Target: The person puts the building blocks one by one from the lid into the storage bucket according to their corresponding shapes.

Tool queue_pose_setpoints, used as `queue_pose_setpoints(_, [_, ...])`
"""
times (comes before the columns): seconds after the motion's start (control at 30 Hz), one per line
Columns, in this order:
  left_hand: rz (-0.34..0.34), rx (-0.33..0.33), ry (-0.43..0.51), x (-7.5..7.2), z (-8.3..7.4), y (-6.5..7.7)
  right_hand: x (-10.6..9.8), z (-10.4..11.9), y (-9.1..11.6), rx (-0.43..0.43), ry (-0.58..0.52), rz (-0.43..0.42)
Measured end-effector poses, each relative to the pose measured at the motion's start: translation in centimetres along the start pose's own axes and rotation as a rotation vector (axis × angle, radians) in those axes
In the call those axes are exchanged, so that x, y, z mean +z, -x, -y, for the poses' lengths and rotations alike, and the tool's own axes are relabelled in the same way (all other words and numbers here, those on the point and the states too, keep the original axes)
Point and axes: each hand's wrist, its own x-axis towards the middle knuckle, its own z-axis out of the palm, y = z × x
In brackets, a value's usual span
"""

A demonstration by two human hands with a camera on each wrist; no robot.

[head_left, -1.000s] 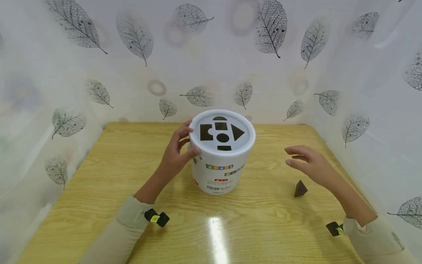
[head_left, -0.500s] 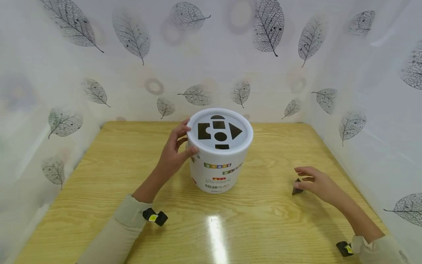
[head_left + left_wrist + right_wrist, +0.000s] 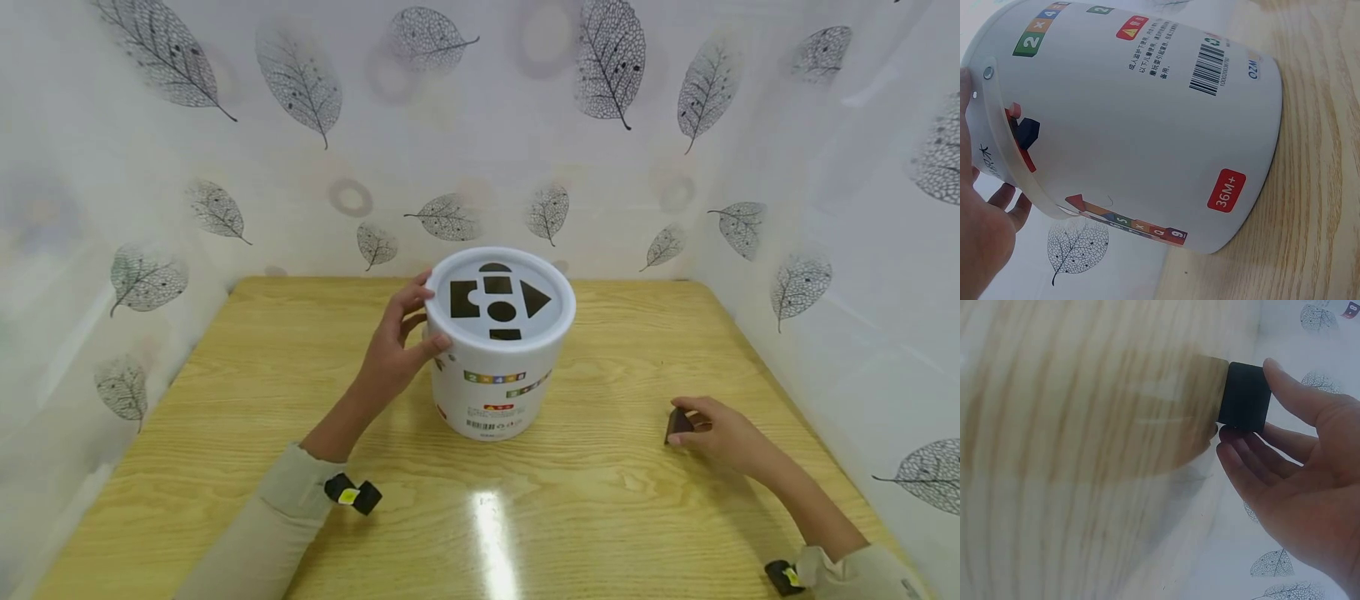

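A white shape-sorter bucket (image 3: 491,396) stands upright on the wooden table, its lid (image 3: 528,333) cut with several shaped holes, a triangle and a circle among them. My left hand (image 3: 392,350) holds the bucket's left side at the rim, thumb in front and fingers farther back. Over on the right, a small dark triangular block (image 3: 677,425) sits on the table. Its flat side looks black in the right wrist view, where the block (image 3: 1245,397) is between thumb and fingers. My right hand (image 3: 726,432) pinches it from the right.
The wooden table (image 3: 585,508) has a bright light reflection near its front. Pale sheeting (image 3: 480,150) printed with leaves encloses the table at the back and both sides.
My right hand has come down and slightly right to the triangular block and now pinches it. My left hand stays on the bucket; the head view has shifted slightly.
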Motion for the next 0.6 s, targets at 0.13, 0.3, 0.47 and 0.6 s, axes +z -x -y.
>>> queue_pose_setpoints(0.13, [0.0,0.002,-0.013,-0.02,-0.08,0.04,0.06,0.08,-0.02,-0.01,0.005,-0.004])
queue_pose_setpoints(0.3, [0.003,0.003,-0.015,-0.03,-0.16,0.02,0.25,0.09,-0.23,-0.001,-0.019,0.008])
queue_pose_setpoints(0.47, [0.003,0.002,-0.014,-0.01,-0.06,0.0,0.45,0.11,-0.32,0.01,-0.035,0.003])
queue_pose_setpoints(0.6, [0.006,0.007,-0.013,0.01,0.01,-0.01,0.25,0.59,-0.35,0.007,-0.052,-0.025])
